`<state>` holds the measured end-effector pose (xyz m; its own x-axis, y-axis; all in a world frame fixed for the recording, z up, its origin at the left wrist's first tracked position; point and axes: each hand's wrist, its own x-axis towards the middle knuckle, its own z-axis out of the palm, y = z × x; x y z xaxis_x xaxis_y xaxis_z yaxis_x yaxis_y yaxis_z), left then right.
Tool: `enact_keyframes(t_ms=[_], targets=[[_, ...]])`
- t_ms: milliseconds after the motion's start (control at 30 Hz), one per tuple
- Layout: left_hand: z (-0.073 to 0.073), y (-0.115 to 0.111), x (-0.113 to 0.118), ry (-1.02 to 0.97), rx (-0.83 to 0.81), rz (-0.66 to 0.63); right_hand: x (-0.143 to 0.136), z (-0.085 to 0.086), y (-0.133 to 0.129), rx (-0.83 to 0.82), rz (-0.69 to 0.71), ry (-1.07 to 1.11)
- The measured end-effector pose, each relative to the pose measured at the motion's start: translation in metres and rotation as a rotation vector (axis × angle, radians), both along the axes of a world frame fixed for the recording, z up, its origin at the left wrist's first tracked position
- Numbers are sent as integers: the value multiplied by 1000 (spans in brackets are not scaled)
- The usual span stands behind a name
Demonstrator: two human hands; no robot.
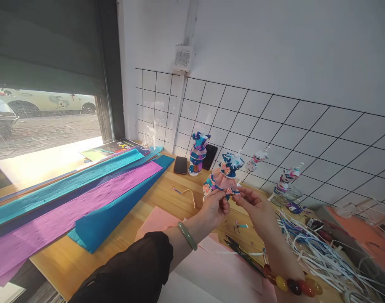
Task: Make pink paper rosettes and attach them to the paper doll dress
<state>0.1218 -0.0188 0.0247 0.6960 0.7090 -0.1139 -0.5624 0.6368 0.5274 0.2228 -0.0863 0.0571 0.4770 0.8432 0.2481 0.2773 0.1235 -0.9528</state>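
Observation:
In front of me a miniature dress form (233, 162) wears a blue top and a peach crepe-paper skirt with small pleated bows. Low on the skirt sits a pink pleated paper bow (233, 192). My left hand (214, 207), with a green bangle above the wrist, pinches the left side of this bow. On its other side my right hand (257, 208) has thumb and fingertips closed at the bow's edge. The fingers hide part of the skirt's lower end. A second dressed form (199, 153) in blue and purple stands behind to the left.
Long crepe-paper strips, purple (116, 191) and blue (116, 214), cover the left side. Two phones (181, 165) are near the wall. Pink sheets (208, 261), scissors (243, 252) and a heap of white strips (319, 248) lie nearby. More forms (287, 179) stand by the wire grid.

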Motion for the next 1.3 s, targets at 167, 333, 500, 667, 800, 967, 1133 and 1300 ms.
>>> enact_keyframes(t_ms=[167, 333, 500, 667, 800, 967, 1133, 1300], targets=[[-4, 3, -1, 13, 26, -24, 6, -7, 8, -5, -4, 16], [-6, 5, -1, 9, 57, -21, 8, -7, 9, -24, -3, 8], [-9, 7, 0, -5, 78, -28, 4, -2, 10, -45, 17, -35], [-9, 9, 0, -10, 83, -33, 4, -1, 16, -45, 8, -107], [-9, 8, -1, -9, 83, -34, 7, -2, 21, -20, -1, -156], [-9, 8, -1, 4, 85, -31, 9, -4, 23, 49, -9, -220], [-9, 8, 0, -1, 93, -29, 9, -6, 24, 84, -28, -216], [-8, 7, -2, -1, 120, -28, 8, -7, 24, 97, -58, -208]])
